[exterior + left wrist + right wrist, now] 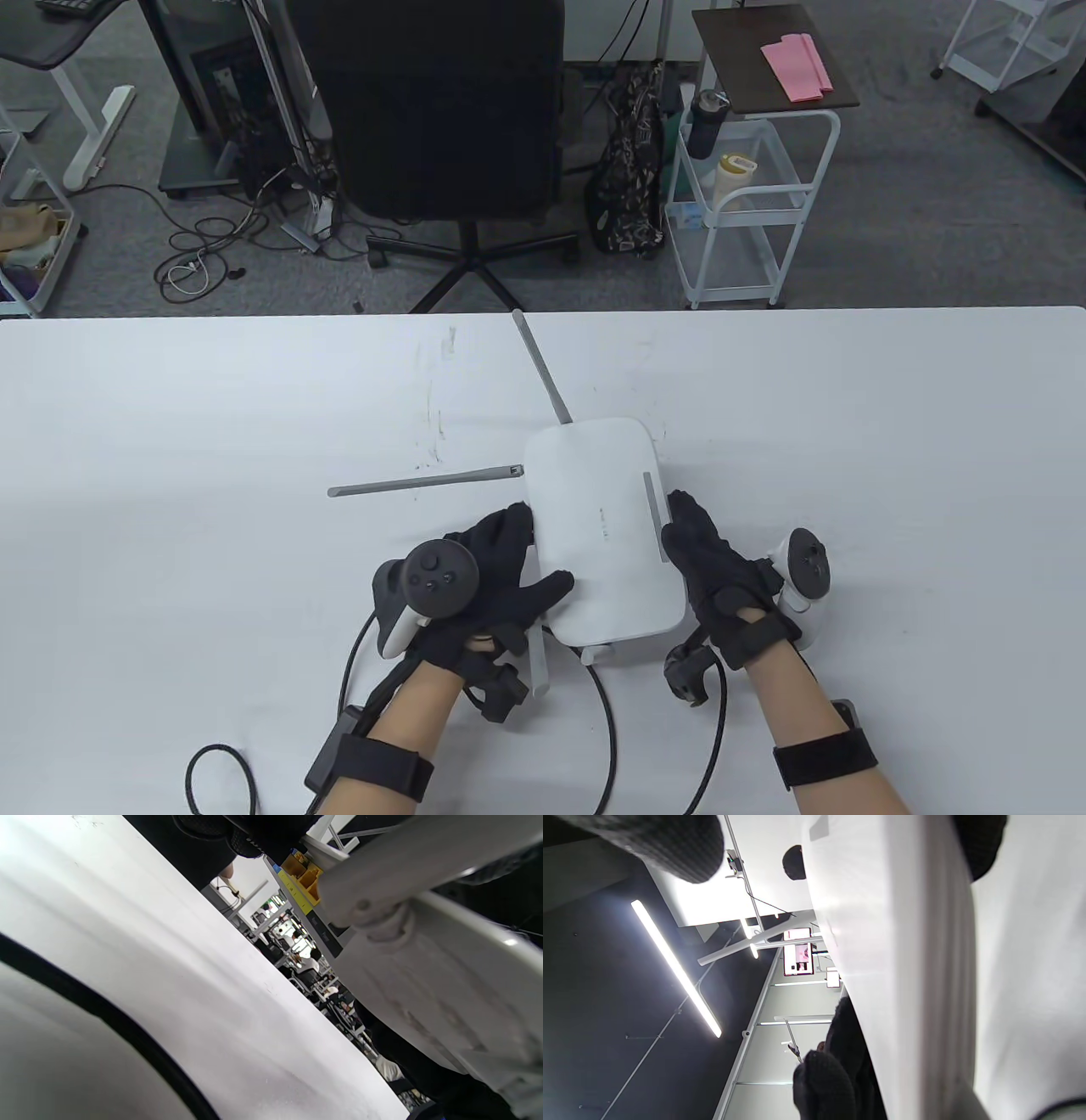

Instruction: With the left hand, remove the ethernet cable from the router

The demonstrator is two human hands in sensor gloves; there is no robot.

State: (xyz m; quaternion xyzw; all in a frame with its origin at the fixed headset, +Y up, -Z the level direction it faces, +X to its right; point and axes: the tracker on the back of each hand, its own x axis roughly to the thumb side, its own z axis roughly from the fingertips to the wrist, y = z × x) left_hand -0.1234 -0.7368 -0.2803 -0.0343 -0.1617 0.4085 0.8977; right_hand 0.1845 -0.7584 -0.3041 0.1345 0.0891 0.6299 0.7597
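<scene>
I held the router [604, 531] at the frame's lower centre, my left hand [501, 586] gripping its left edge and my right hand [721, 581] its right, steadying it so the ethernet cable [607, 730] (plugged underneath, near side) could be reached.

White router [604, 526] flat, black cable [607, 730] attached
</scene>
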